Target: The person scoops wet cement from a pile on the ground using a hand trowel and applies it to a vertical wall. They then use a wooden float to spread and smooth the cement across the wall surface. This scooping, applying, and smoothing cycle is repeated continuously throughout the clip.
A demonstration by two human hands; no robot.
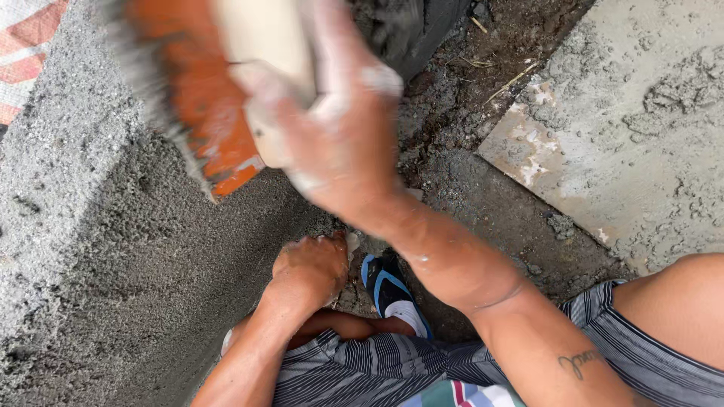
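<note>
Grey, freshly plastered wall face (113,249) filling the left, coarse and damp. Against its upper part, an orange float with pale handle (226,90), blurred, gripped in the right hand (339,143), fingers wrapped fully round the handle, arm stretched up from lower right. Best kept flat to the wall face, pressure even, strokes overlapping. Lower beside the wall face, left hand (309,267) curled into a loose fist near the ground; holding anything or not, cannot tell. Just right of that, a blue sandal (388,290).

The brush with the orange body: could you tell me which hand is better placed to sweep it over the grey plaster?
Right, probably: the right hand grips the brush over the plaster wall, while the left hand rests low, fisted.
</note>
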